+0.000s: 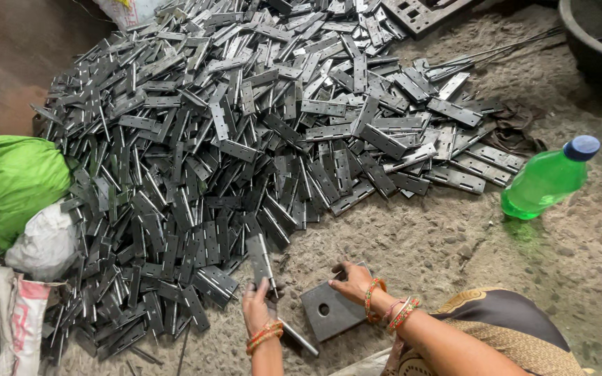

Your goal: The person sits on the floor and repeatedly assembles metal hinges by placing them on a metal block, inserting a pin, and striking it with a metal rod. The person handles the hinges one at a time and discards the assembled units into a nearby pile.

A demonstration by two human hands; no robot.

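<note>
Gripping a flat grey steel hinge leaf with a row of screw holes (260, 256), the left hand (257, 308) sits near the lower middle of the view — fingers curled round the hinge's near end, pinching it, the leaf rising tilted toward the far side. A thin steel pin (297, 337) sticks out below that hand, angling to the near right; whether the hand grips it too, cannot tell.

Right hand (352, 280) lies just to the right, palm down on a square grey steel block with a round hole (329, 310). Fingers loosely spread, tips resting on the block's far edge, holding nothing. The block lies flat on the rough concrete floor (426, 244), just beside the left hand (touching or not — unclear). Both wrists wear orange and green bangles (374, 298).

Far and left of the hands: a big loose pile of identical grey steel hinges (245, 125), covering most of the floor. Its near edge reaches the held hinge.

Right side, well apart from the hands: a green plastic bottle with a blue cap (547, 180), tilted. Left edge: a green cloth bundle (8, 177) and a white sack (43, 244) against the pile. Far right corner: a dark round tub (590, 49).
</note>
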